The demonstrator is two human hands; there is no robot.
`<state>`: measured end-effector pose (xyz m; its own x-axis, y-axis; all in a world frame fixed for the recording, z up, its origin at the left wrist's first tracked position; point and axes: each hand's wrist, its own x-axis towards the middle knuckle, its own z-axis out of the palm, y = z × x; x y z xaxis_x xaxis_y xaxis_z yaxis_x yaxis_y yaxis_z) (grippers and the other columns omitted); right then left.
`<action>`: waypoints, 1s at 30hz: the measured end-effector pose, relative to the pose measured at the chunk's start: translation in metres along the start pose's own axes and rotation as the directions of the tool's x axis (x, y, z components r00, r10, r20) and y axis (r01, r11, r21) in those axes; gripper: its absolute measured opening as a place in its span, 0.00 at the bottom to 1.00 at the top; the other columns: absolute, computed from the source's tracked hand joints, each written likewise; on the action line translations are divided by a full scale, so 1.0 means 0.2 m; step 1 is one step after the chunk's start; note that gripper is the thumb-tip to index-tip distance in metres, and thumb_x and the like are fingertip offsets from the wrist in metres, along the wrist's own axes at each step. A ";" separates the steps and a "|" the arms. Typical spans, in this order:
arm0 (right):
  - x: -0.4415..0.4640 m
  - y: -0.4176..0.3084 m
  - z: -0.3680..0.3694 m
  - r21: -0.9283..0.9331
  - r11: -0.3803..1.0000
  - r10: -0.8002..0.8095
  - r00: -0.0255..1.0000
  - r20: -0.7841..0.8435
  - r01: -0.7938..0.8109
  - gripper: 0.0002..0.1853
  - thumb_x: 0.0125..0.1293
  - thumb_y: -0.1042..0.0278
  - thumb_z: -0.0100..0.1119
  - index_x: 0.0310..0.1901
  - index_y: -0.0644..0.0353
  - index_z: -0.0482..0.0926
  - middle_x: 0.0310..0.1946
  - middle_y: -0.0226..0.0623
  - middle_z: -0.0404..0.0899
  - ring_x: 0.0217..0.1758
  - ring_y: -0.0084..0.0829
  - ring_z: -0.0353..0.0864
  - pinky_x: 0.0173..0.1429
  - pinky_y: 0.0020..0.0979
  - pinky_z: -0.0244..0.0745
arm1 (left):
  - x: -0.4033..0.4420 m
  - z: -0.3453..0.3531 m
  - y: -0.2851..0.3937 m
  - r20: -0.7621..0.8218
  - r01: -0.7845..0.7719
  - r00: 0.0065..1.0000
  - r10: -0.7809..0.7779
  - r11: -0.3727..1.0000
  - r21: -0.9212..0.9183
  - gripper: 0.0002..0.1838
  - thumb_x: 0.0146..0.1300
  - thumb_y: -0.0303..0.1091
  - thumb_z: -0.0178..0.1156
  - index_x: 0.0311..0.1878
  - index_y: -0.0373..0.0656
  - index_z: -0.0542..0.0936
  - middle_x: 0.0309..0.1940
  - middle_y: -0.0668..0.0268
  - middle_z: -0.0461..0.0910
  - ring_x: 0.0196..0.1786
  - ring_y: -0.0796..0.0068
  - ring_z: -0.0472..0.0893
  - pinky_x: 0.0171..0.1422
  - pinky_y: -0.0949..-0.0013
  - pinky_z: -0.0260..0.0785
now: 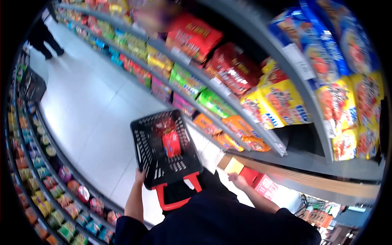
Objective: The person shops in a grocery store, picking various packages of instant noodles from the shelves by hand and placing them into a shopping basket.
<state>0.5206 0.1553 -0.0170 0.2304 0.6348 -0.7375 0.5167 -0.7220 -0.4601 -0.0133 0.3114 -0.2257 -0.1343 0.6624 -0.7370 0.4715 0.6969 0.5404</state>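
From the head view, I see my left hand (140, 175) gripping the side of a black basket (192, 168) with a red handle, held ahead of my body over the pale floor. A red packet (171, 143) lies inside, touching a darker packet (164, 125); I can't read either label. My right hand (237, 181) hangs near a yellow item, fingers partly curled; I can't tell whether it holds anything. Shelved yellow packs (281, 102) carry dark lettering and blue corner patches, too blurred to read.
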 end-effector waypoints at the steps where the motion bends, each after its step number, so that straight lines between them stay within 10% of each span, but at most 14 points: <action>1: -0.02 0.05 0.04 0.022 1.000 0.013 1.000 -0.013 -0.013 0.09 0.61 0.79 0.49 0.39 0.63 0.80 0.45 0.40 0.80 0.50 0.31 0.80 0.56 0.29 0.74 | -0.02 0.02 -0.08 0.004 -0.042 0.999 0.042 0.998 -0.056 0.27 0.56 0.38 0.62 0.55 0.33 0.68 0.46 0.49 0.78 0.49 0.56 0.79 0.54 0.59 0.70; 5: -0.09 0.02 0.06 0.056 0.989 -0.140 0.989 0.034 0.138 0.13 0.66 0.78 0.49 0.51 0.65 0.74 0.40 0.37 0.82 0.46 0.27 0.82 0.55 0.29 0.76 | -0.37 -0.02 -0.07 0.212 0.303 0.942 -0.261 0.932 -0.199 0.34 0.56 0.47 0.65 0.63 0.49 0.63 0.55 0.55 0.69 0.54 0.48 0.71 0.33 0.40 0.76; 9: -0.04 -0.20 -0.03 0.137 0.930 -0.329 0.938 -0.104 0.342 0.15 0.66 0.79 0.49 0.54 0.66 0.73 0.41 0.38 0.82 0.46 0.28 0.83 0.55 0.29 0.76 | -0.34 0.18 -0.22 0.580 0.584 0.782 -0.228 0.594 -0.554 0.28 0.62 0.43 0.58 0.63 0.45 0.67 0.53 0.55 0.73 0.52 0.50 0.76 0.48 0.41 0.76; 11: -0.06 -0.39 -0.12 0.150 0.917 -0.343 0.923 -0.172 0.369 0.15 0.66 0.79 0.49 0.54 0.67 0.73 0.41 0.37 0.82 0.45 0.27 0.83 0.54 0.28 0.76 | -0.53 0.20 0.12 0.661 0.522 0.744 0.100 0.531 -0.667 0.22 0.62 0.38 0.53 0.59 0.41 0.73 0.48 0.55 0.77 0.49 0.51 0.79 0.51 0.49 0.77; 16: 0.01 -0.56 -0.20 0.125 0.864 -0.448 0.859 -0.247 0.487 0.13 0.71 0.70 0.48 0.53 0.65 0.74 0.40 0.36 0.83 0.45 0.25 0.83 0.53 0.27 0.76 | -0.54 0.24 0.33 0.565 0.289 0.825 0.006 0.854 -0.432 0.20 0.64 0.36 0.49 0.57 0.42 0.75 0.49 0.57 0.78 0.48 0.53 0.80 0.55 0.54 0.75; 30: -0.03 -0.92 -0.16 0.172 0.747 -0.611 0.765 -0.202 0.642 0.13 0.69 0.71 0.48 0.53 0.63 0.74 0.42 0.40 0.83 0.47 0.31 0.83 0.53 0.31 0.76 | -0.65 0.34 0.69 0.606 -0.078 0.752 0.258 0.949 -0.306 0.22 0.65 0.38 0.52 0.61 0.40 0.72 0.54 0.58 0.77 0.54 0.57 0.78 0.60 0.59 0.71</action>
<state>0.4505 0.2931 0.0881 0.0269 0.9827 -0.1833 0.3922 -0.1790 -0.9023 0.1286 0.3033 -0.0828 0.5490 0.5110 -0.6614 0.1910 0.6937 0.6945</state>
